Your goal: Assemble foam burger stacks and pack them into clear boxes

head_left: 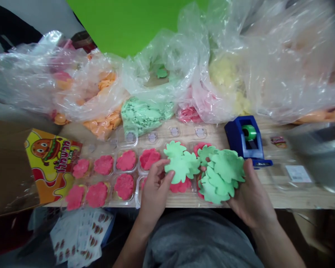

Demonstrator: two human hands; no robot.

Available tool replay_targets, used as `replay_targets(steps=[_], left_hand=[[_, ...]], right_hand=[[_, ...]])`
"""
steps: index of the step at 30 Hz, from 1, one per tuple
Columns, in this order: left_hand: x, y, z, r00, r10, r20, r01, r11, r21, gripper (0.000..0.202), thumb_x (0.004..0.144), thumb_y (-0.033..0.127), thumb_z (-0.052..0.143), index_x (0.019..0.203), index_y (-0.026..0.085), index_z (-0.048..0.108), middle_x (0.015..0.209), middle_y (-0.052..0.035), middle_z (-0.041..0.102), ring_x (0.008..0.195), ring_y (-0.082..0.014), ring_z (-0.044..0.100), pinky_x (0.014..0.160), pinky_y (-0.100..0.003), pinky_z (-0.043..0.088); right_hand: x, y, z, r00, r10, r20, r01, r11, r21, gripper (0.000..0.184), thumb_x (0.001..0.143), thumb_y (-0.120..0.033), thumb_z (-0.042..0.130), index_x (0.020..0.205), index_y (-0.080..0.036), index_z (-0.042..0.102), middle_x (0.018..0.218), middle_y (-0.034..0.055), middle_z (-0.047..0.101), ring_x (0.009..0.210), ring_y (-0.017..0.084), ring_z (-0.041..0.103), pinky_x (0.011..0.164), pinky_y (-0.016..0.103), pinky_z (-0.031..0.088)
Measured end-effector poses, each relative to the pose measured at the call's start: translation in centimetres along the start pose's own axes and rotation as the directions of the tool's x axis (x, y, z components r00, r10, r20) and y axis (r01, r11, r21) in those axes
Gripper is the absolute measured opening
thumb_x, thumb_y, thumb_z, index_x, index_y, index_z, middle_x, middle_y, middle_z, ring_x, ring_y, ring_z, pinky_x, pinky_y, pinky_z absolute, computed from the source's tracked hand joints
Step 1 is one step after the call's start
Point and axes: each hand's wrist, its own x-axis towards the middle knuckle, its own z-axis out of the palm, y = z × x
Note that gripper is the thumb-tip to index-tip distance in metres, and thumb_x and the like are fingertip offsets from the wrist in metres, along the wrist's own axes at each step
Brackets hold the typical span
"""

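Note:
My left hand (pixel 156 186) pinches a few green leaf-shaped foam pieces (pixel 180 163) between thumb and fingers. A larger loose stack of green leaf-shaped pieces (pixel 222 173) rests in my right hand (pixel 251 201), with the thumb at its right edge. Both lots are held over clear plastic containers at the front of the table. Red flower-shaped pieces (pixel 124 186) sit on top in two rows of these containers, to the left of my hands. More red pieces (pixel 181 185) show partly under the green ones.
Clear bags of orange pieces (pixel 103 121), green pieces (pixel 147 111), pink pieces (pixel 191 111) and yellow pieces (pixel 229 78) line the back. A blue tape dispenser (pixel 247 136) stands right of my hands. At left is a yellow-and-red printed card (pixel 48 160); sticker sheets (pixel 79 234) lie below the table edge.

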Motion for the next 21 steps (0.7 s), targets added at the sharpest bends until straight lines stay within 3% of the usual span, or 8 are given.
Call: replay_targets(steps=[3,5,8,11,15,17,21], left_hand=[[-0.4,-0.6,-0.4,0.998,0.035,0.061,-0.043,0.989,0.138,0.022,0.086,0.025,0.053,0.108,0.025,0.054,0.100,-0.0003,0.064,0.093,-0.0125,0.060,0.079,-0.021,0.046],[-0.6,-0.8,-0.9,0.983,0.060,0.171,-0.102,0.963,0.249,0.022,0.088,0.025,0.051,0.109,0.026,0.054,0.105,-0.0010,0.064,0.096,-0.0136,0.060,0.080,-0.023,0.046],[-0.8,-1.2,-1.6,0.935,0.174,0.308,-0.316,0.803,0.506,0.021,0.088,0.023,0.051,0.108,0.026,0.057,0.104,-0.0017,0.066,0.093,-0.0163,0.060,0.080,-0.028,0.046],[-0.4,-1.4,-1.3,0.919,0.295,0.262,-0.393,0.615,0.683,0.020,0.086,0.021,0.054,0.104,0.023,0.061,0.100,-0.0060,0.065,0.093,-0.0229,0.057,0.083,-0.039,0.044],[0.9,-1.0,0.8,0.884,0.429,0.184,-0.398,0.488,0.777,0.023,0.087,0.027,0.052,0.105,0.017,0.062,0.103,-0.0116,0.060,0.097,-0.0270,0.052,0.084,-0.043,0.043],[1.8,-0.5,2.3,0.885,0.428,0.184,-0.398,0.487,0.777,0.029,0.086,0.029,0.053,0.109,0.014,0.060,0.108,-0.0150,0.059,0.099,-0.0301,0.050,0.087,-0.048,0.040],[3.1,0.2,4.3,0.920,0.341,0.194,-0.371,0.598,0.710,0.025,0.080,0.020,0.061,0.104,0.013,0.060,0.116,-0.0179,0.056,0.107,-0.0351,0.046,0.092,-0.056,0.032]], right_hand=[[-0.1,-0.8,-0.1,0.997,-0.079,-0.026,0.078,0.996,-0.036,0.045,0.083,-0.060,0.044,0.110,-0.030,0.066,0.104,0.0039,0.073,0.103,0.024,0.065,0.095,0.043,0.047],[-0.1,-1.3,-0.3,0.992,-0.125,-0.033,0.123,0.991,-0.057,0.047,0.081,-0.063,0.045,0.108,-0.031,0.066,0.104,0.0041,0.073,0.103,0.025,0.065,0.095,0.043,0.046],[-0.2,-1.8,-0.7,0.986,-0.148,-0.071,0.143,0.987,-0.066,0.050,0.079,-0.066,0.045,0.107,-0.031,0.067,0.108,0.0039,0.072,0.104,0.025,0.064,0.097,0.044,0.045],[-0.2,-2.1,-0.8,0.983,-0.149,-0.108,0.143,0.988,-0.064,0.051,0.077,-0.067,0.046,0.105,-0.031,0.068,0.109,0.0042,0.071,0.104,0.026,0.064,0.098,0.045,0.044],[-0.3,-1.7,-0.7,0.989,-0.122,-0.081,0.119,0.992,-0.046,0.050,0.075,-0.066,0.051,0.106,-0.031,0.068,0.107,0.0050,0.072,0.105,0.027,0.063,0.098,0.046,0.043],[-0.3,-1.5,-0.6,0.991,-0.107,-0.082,0.104,0.994,-0.036,0.049,0.075,-0.065,0.052,0.106,-0.031,0.068,0.106,0.0046,0.072,0.105,0.027,0.063,0.098,0.046,0.043],[-0.4,-1.5,-0.6,0.991,-0.093,-0.096,0.093,0.996,-0.005,0.050,0.074,-0.065,0.052,0.108,-0.032,0.066,0.106,0.0045,0.072,0.102,0.027,0.065,0.096,0.047,0.045]])
